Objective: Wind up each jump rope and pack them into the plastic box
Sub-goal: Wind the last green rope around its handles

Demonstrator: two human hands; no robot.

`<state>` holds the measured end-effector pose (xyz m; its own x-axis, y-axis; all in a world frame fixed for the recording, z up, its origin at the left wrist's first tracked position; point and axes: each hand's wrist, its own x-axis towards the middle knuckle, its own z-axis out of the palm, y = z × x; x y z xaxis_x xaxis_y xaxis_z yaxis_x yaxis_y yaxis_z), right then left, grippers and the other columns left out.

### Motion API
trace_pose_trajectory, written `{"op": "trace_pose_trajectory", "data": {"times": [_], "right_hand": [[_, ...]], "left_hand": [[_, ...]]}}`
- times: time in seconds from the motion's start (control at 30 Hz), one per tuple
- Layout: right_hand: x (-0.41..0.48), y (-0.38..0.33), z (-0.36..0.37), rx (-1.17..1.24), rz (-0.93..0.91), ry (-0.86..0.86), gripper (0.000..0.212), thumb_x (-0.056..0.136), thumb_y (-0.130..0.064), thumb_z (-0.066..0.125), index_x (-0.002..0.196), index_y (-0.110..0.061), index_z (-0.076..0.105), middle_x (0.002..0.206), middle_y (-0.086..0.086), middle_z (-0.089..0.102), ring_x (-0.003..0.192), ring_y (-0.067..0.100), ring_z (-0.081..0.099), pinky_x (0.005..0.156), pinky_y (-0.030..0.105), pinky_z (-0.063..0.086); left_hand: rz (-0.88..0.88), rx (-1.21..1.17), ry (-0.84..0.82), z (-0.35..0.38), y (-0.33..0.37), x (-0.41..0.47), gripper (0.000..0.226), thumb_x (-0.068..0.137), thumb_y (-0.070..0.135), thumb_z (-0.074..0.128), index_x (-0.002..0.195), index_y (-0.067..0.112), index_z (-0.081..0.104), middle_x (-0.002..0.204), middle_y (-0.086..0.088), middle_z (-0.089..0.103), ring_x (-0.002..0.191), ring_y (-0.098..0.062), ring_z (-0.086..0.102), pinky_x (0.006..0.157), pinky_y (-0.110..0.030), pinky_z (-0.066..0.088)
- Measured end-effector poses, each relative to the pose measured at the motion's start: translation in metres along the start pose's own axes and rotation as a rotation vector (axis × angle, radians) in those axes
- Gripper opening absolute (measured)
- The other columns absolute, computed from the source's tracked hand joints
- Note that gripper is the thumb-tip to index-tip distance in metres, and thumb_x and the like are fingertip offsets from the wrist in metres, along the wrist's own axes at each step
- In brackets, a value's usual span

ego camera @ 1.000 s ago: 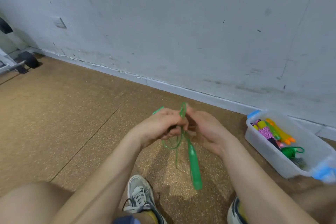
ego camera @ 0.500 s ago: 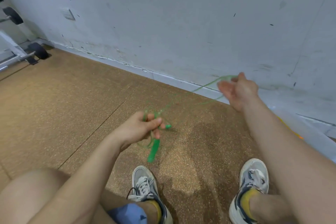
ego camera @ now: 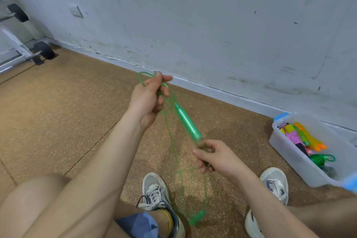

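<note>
Left hand [ego camera: 147, 98] up near the wall, fingers closed on green loops and the top of 1 handle [ego camera: 188, 123]. Right hand [ego camera: 214, 155] lower, well apart, pinching the green rope [ego camera: 173, 141] at the handle's other end. Slack hangs down to the second handle [ego camera: 197, 218] between the shoes: winding unfinished, I'd say. The plastic box [ego camera: 286, 150] on the right already holds several bundled ropes.

My left hand [ego camera: 147, 98] pinches the green jump rope [ego camera: 173, 141] loops; my right hand [ego camera: 216, 155] grips below the green handle [ego camera: 186, 123]. Plastic box [ego camera: 289, 152] sits at three o'clock.
</note>
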<state>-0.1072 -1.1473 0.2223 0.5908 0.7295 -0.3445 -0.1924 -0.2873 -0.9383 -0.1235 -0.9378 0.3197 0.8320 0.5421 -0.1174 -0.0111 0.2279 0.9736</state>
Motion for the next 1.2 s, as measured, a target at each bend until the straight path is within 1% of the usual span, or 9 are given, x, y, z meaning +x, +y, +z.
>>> {"op": "trace_pose_trajectory", "data": {"times": [0.2,0.37,0.47,0.57,0.63,0.77,0.9,1.07,1.2], "right_hand": [[-0.012,0.0,-0.028,-0.153,0.035,-0.174,0.028,0.096,-0.029,0.054,0.082,-0.011,0.071,0.072,0.01,0.067,0.073,0.022,0.063,0.087,0.045,0.048],[-0.007,-0.015,-0.05,0.465,0.093,0.041,0.022,0.095,-0.019,0.052,0.096,0.0,0.064,0.068,0.007,0.055,0.057,0.016,0.057,0.041,0.02,0.042],[0.005,-0.009,-0.067,-0.155,0.197,0.302,0.032,0.088,-0.03,0.067,0.114,-0.011,0.064,0.091,0.009,0.065,0.06,0.009,0.053,0.048,0.022,0.036],[0.011,-0.01,-0.073,-0.927,0.258,0.325,0.071,0.085,-0.048,0.063,0.145,-0.019,0.037,0.142,0.009,0.046,0.116,0.025,0.051,0.097,0.038,0.044],[0.01,-0.032,-0.054,-0.759,0.042,0.329,0.062,0.087,-0.043,0.063,0.141,-0.024,0.04,0.14,-0.002,0.045,0.13,0.021,0.042,0.108,0.038,0.037],[0.017,-0.065,0.004,-0.037,-0.191,0.037,0.036,0.088,-0.022,0.067,0.121,-0.021,0.054,0.099,-0.014,0.068,0.091,0.006,0.066,0.076,0.021,0.053],[0.022,-0.058,0.015,0.289,-0.147,0.053,0.024,0.087,-0.009,0.066,0.111,-0.004,0.062,0.081,0.001,0.072,0.049,0.01,0.055,0.048,0.019,0.045],[0.025,-0.047,-0.017,0.432,-0.026,-0.056,0.015,0.092,-0.014,0.057,0.089,-0.007,0.07,0.074,0.009,0.064,0.038,0.008,0.039,0.037,0.018,0.029],[0.028,-0.05,-0.028,-0.016,0.007,0.022,0.019,0.097,-0.024,0.053,0.092,-0.017,0.07,0.086,0.012,0.072,0.044,0.011,0.046,0.044,0.022,0.039]], "left_hand": [[0.022,0.155,0.135,-0.022,-0.002,0.021,0.021,0.096,0.029,0.056,0.099,0.01,0.063,0.058,0.001,0.053,0.042,-0.008,0.029,0.039,-0.019,0.016],[-0.21,0.084,0.062,-0.03,-0.025,0.017,0.016,0.091,0.008,0.06,0.106,0.006,0.056,0.073,-0.006,0.062,0.042,-0.004,0.027,0.033,-0.015,0.021],[-0.205,0.069,0.08,-0.033,-0.027,0.013,0.015,0.095,0.011,0.054,0.105,0.006,0.064,0.064,-0.001,0.057,0.036,-0.003,0.028,0.031,-0.014,0.019],[-0.202,0.098,0.007,-0.025,-0.027,0.002,0.016,0.095,0.016,0.054,0.099,0.007,0.067,0.056,0.002,0.052,0.033,-0.004,0.026,0.032,-0.013,0.017],[-0.223,0.103,-0.073,-0.014,-0.028,-0.007,0.017,0.095,0.017,0.055,0.098,0.007,0.068,0.054,0.002,0.052,0.033,-0.004,0.025,0.033,-0.014,0.016],[-0.275,-0.001,-0.196,0.012,-0.03,-0.018,0.021,0.096,0.025,0.054,0.093,0.007,0.063,0.05,0.001,0.05,0.03,-0.003,0.023,0.034,-0.017,0.01],[-0.256,-0.032,-0.185,0.011,-0.02,-0.018,0.027,0.098,0.032,0.049,0.092,0.008,0.062,0.053,-0.001,0.051,0.03,-0.004,0.022,0.035,-0.018,0.009],[-0.176,0.33,-0.236,-0.007,-0.012,-0.02,0.032,0.097,0.034,0.051,0.099,0.008,0.069,0.06,-0.006,0.062,0.036,-0.009,0.025,0.038,-0.019,0.013],[-0.157,0.485,-0.326,-0.005,-0.006,-0.026,0.033,0.095,0.039,0.051,0.102,0.015,0.073,0.057,-0.007,0.06,0.04,-0.011,0.028,0.038,-0.02,0.019]]}}
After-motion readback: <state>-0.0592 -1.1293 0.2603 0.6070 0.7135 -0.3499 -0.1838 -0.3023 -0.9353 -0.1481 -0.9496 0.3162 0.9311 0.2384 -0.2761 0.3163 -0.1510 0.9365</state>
